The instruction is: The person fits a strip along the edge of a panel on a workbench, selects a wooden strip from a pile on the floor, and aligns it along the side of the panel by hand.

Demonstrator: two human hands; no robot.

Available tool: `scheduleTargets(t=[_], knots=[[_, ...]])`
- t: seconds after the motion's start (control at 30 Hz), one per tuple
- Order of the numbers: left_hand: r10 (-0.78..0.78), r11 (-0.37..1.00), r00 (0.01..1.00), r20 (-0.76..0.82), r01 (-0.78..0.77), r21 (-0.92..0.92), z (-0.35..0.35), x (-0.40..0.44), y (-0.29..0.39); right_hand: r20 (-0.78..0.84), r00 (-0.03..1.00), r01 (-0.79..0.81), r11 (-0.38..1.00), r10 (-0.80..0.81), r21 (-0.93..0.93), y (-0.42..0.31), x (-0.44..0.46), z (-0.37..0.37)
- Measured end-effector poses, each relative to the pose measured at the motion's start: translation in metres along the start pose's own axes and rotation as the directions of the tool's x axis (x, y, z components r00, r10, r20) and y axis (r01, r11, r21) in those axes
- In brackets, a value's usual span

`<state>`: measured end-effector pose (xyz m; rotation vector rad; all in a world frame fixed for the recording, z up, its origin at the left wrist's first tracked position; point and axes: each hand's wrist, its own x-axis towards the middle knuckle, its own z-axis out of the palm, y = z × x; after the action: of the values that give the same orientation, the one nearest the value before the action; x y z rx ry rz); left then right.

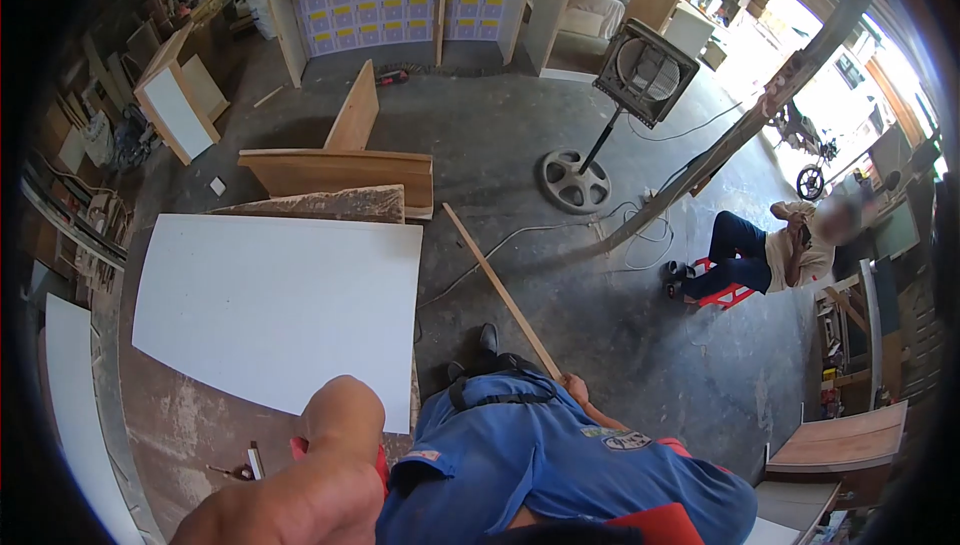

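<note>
A long, thin wooden strip (pixel 502 292) slants over the floor, its near end in my right hand (pixel 575 389), whose fingers are wrapped round it beside my blue shirt. My left arm is bent over the near edge of a white panel (pixel 280 310), and my left hand cannot be seen. The panel has a curved left side and lies flat on a worn brown worktable (pixel 180 400). Small tools (pixel 254 462) rest on the table near my left arm, too small to make out.
Wooden boards (pixel 340 167) stand beyond the table. A fan on a round base (pixel 575 182) and loose cables (pixel 520 232) are on the floor ahead. At the right, a person (pixel 800 240) sits on a red stool (pixel 727 295). A slanting post (pixel 700 167) stands between.
</note>
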<state>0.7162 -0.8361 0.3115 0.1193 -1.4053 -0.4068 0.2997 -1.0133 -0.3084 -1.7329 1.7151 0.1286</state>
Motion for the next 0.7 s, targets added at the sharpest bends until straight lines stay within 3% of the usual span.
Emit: scheduleTargets(t=[0.07,0.13,0.17,0.23,0.27,0.33,0.37,0.4,0.43,0.47,0.53,0.57,0.63,0.67,0.7], knots=[[-0.007,1.000,1.000,-0.004,0.007,-0.015,-0.005,0.002,0.000,-0.014,0.999,0.040,0.999,-0.040,0.016,0.006,0.003,0.004],[-0.084,0.979,0.948,0.308,0.136,-0.152,-0.023,0.013,-0.007,-0.010,1.000,0.025,1.000,-0.025,0.018,0.002,0.000,0.003],[-0.084,0.979,0.947,0.311,0.137,-0.151,-0.018,0.010,-0.014,-0.009,1.000,0.009,1.000,-0.009,0.019,0.000,0.000,0.003],[0.230,0.972,0.970,0.081,-0.225,-0.068,0.003,0.005,-0.041,-0.003,1.000,0.001,1.000,0.000,0.028,0.000,0.001,0.003],[0.231,0.972,0.969,0.084,-0.225,-0.071,0.008,0.005,-0.050,0.004,1.000,-0.008,0.999,0.008,0.033,0.001,0.002,0.004],[0.551,0.831,0.832,-0.066,-0.554,-0.044,0.012,0.012,-0.065,-0.001,1.000,-0.006,1.000,0.006,0.030,0.003,0.003,0.005],[0.550,0.832,0.832,-0.068,-0.553,-0.044,0.009,0.010,-0.049,-0.003,1.000,-0.002,1.000,0.002,0.025,0.005,0.003,0.006],[0.268,0.961,0.963,-0.009,-0.268,-0.071,0.003,0.006,-0.019,-0.002,1.000,-0.003,1.000,0.003,0.024,0.004,0.002,0.005],[-0.040,0.996,0.998,0.055,0.044,-0.078,0.000,0.009,-0.005,0.003,1.000,-0.012,0.999,0.012,0.030,0.001,0.001,0.003],[-0.042,0.996,0.998,0.055,0.046,-0.077,-0.005,0.004,-0.005,0.007,1.000,-0.021,0.999,0.021,0.037,-0.002,-0.001,0.002],[0.004,0.976,0.966,0.259,0.053,-0.213,-0.017,0.007,-0.017,0.011,1.000,-0.016,0.999,0.016,0.033,0.005,0.003,0.007],[0.004,0.975,0.965,0.261,0.054,-0.214,-0.023,0.011,-0.020,0.014,1.000,-0.013,0.999,0.012,0.030,0.008,0.005,0.010],[0.033,0.974,0.873,0.487,0.080,-0.210,-0.034,0.017,-0.024,0.012,1.000,-0.005,1.000,0.005,0.026,0.006,0.003,0.009],[0.035,0.974,0.871,0.491,0.080,-0.211,-0.025,0.011,-0.028,0.012,1.000,0.002,1.000,-0.002,0.019,0.004,0.003,0.009],[0.169,0.985,0.952,0.253,-0.155,-0.075,-0.007,0.001,-0.035,0.010,1.000,0.002,1.000,-0.002,0.021,0.003,0.003,0.009]])
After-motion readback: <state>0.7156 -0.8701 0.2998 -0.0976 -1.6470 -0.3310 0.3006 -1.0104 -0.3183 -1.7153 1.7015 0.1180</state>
